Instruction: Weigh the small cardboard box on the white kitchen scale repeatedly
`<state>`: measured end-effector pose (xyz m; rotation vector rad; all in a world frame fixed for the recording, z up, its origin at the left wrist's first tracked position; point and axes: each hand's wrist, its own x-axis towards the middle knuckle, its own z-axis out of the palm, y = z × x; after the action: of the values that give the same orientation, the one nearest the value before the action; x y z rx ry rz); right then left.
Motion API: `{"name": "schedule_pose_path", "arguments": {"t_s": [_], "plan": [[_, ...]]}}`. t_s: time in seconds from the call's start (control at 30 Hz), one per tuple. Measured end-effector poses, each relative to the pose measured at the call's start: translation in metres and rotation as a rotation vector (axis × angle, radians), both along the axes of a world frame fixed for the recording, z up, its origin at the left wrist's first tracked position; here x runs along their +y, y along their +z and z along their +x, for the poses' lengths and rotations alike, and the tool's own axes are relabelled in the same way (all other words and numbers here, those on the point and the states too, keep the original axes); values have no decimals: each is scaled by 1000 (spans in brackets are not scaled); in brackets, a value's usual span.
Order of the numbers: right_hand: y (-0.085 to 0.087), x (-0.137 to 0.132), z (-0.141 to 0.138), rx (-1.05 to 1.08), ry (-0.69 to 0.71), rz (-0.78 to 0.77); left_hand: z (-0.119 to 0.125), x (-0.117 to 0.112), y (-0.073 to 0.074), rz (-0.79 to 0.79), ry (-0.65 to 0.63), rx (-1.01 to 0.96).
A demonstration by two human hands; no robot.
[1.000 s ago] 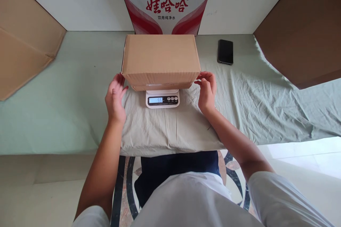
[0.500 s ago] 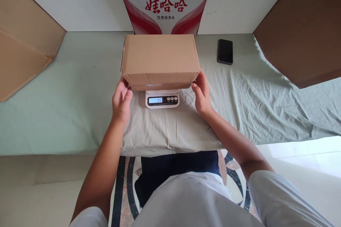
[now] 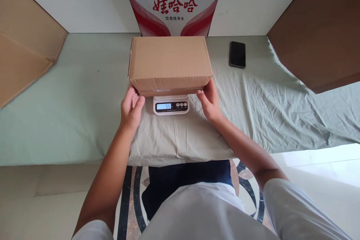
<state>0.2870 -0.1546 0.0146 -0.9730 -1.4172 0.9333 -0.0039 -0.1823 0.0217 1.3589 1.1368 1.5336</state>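
A closed brown cardboard box (image 3: 170,58) rests over a small white digital scale (image 3: 171,112), hiding its weighing plate. The lit display seems to read 55. At the box's near left bottom corner is my left hand (image 3: 131,109), its thumb along the front and its fingers reaching under and behind the edge. My right hand (image 3: 209,101) grips the near right corner the same way, thumb at the front edge. The fingertips of both hands are partly hidden by the box.
A black phone (image 3: 237,54) lies on the green cloth (image 3: 95,93) to the right. Behind the box stands a white and red carton (image 3: 176,3) against the wall. Large cardboard pieces stand at the left (image 3: 28,41) and right (image 3: 317,37). The cloth's front edge hangs before my lap.
Both hands have moved slightly inward and closed in on the box's lower corners. The box has barely shifted, and the display looks the same.
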Motion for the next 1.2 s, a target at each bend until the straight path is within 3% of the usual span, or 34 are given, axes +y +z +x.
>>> {"name": "schedule_pose_path", "arguments": {"t_s": [0.17, 0.33, 0.47, 0.6, 0.7, 0.87, 1.03, 1.2], "plan": [[12, -10, -1, -37, -46, 0, 3, -5, 8, 62, -22, 4], [47, -6, 2, -4, -36, 65, -7, 5, 43, 129, -66, -50], [63, 29, 4, 32, -33, 161, -15, 31, 76, 73, -172, -73], [52, 85, -1, -5, -77, 187, -9, 73, 85, 24, -114, -84], [32, 126, -12, 15, -83, 233, 1, 113, 71, 20, -54, -138], [-6, 174, -30, -16, -140, 176, 12, 167, 27, -47, 48, -142], [-32, 196, -30, 24, -147, 74, 19, 186, -17, -125, 152, -232], [-43, 203, -23, 31, -119, 6, 18, 195, -38, -173, 175, -271]]}}
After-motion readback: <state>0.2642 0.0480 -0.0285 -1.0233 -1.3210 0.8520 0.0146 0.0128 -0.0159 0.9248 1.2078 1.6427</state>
